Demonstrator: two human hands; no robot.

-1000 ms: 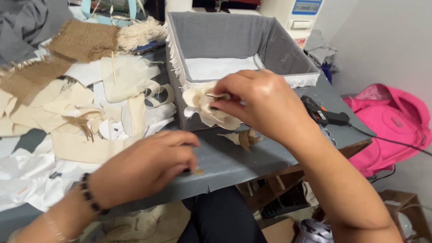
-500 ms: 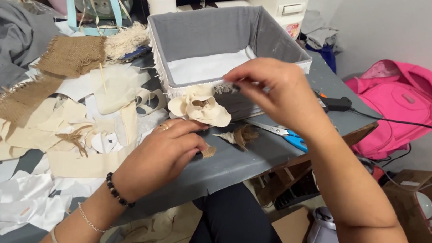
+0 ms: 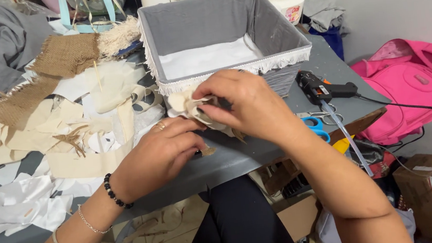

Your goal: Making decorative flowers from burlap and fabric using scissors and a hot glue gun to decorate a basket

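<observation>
— Head view, nearest first: our left hand (image 3: 158, 153) lies on the grey desk (image 3: 240, 158) at about 7 o'clock, fingers curled toward the cream fabric flower (image 3: 185, 104). We cannot tell whether that grip pinches it or only steadies it from below.

— And our right hand (image 3: 251, 107)?

— It comes in from 4 o'clock. Its grip is closed on the flower, thumb and fingertips pinching the petals.

— Where does the flower sit?

— At the centre, touching the fringed front edge of the grey fabric basket (image 3: 276, 31), which stands at 12 o'clock.

— So which step are we at?

— We judge it to be seating the flower on the basket front. The next move calls for firm, even pressure and a careful release, so the petals stay put.

— Anything else around us?

— The glue gun (image 3: 318, 89) lies at 3 o'clock, with blue scissors (image 3: 314, 125) just beside it. Cream scraps (image 3: 72, 162) lie at 9 o'clock, and burlap (image 3: 64, 54) beyond them at 10.
</observation>
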